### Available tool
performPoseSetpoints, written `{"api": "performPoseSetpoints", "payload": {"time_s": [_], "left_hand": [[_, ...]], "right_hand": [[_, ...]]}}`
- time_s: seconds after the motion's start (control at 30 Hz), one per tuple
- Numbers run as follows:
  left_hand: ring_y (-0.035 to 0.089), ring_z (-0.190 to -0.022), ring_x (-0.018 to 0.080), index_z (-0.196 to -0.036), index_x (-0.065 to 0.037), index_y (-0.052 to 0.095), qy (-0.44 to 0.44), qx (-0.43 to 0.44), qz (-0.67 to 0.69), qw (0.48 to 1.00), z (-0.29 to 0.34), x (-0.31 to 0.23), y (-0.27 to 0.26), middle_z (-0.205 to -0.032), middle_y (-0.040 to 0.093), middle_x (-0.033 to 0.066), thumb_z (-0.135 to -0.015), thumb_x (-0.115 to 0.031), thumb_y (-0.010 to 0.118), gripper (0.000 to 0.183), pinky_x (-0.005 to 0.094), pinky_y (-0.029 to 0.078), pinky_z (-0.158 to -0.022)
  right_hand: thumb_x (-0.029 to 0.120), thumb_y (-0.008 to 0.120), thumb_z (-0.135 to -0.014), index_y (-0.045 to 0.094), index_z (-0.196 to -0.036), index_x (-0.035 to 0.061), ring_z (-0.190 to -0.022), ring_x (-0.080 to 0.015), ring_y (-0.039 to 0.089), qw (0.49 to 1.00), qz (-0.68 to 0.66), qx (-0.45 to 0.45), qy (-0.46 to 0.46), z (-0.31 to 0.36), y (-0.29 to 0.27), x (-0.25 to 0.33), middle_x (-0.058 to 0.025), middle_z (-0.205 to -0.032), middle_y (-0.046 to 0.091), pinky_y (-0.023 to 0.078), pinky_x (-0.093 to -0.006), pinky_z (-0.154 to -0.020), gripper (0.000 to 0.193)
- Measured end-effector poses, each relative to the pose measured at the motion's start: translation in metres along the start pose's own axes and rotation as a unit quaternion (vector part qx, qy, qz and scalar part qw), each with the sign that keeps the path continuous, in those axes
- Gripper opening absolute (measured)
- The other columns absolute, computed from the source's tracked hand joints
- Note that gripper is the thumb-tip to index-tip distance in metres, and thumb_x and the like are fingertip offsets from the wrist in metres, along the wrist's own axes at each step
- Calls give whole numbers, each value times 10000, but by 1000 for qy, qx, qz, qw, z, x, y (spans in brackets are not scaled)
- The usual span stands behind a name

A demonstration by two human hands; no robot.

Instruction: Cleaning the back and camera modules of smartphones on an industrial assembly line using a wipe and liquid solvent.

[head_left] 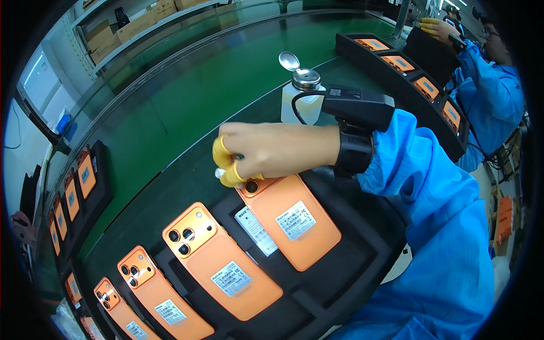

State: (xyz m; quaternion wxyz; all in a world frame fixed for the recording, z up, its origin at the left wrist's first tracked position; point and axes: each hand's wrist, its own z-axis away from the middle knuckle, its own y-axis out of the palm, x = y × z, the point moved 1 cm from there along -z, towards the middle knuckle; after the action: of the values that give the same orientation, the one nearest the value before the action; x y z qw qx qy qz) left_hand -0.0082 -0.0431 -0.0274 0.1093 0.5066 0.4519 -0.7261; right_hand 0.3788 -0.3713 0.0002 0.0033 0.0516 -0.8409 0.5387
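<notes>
My right hand (258,150), with yellow finger cots on its fingers, is closed in a pinch at the camera end of an orange phone (309,229). A bit of a white wad (219,173) sticks out from between the fingertips; its material is hard to make out. The hand hides most of that phone's camera block. The phone lies back up, tilted in a black tray (362,238), with a white label on its back. Beside it a white printed strip (256,231) lies partly under its edge. Another orange phone (241,283) rests to the left. My left hand is out of sight.
More orange phones (175,300) fill the tray leftward. Behind my wrist stands a clear bottle (289,105) with its metal lid up. Phone trays also sit on the green belt (187,107) at left and far right, where another person's hand (435,28) holds a black tray.
</notes>
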Motion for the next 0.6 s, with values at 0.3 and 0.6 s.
{"api": "performPoseSetpoints", "payload": {"time_s": [0.3, 0.6], "left_hand": [[274, -1262, 269, -1307, 7, 327, 1, 6, 0, 1000, 1, 1, -2, -1370, 294, 171, -803, -98, 469, 534, 349, 178, -1036], [251, -1276, 269, -1313, 8, 312, -4, 17, 22, 1000, -1, 6, -4, -1382, 274, 167, -801, -80, 465, 542, 350, 162, -1042]], "right_hand": [[154, 588, -788, 581, -910, 6, -857, -260, 518, 930, -248, 36, 269, 18, -19, 7, -118, -868, 564, 429, -331, -749, 192], [110, 582, -747, 555, -864, -18, -838, -282, 550, 954, 25, 119, 275, -3, -10, 25, -156, -800, 561, 458, -373, -702, 175]]}}
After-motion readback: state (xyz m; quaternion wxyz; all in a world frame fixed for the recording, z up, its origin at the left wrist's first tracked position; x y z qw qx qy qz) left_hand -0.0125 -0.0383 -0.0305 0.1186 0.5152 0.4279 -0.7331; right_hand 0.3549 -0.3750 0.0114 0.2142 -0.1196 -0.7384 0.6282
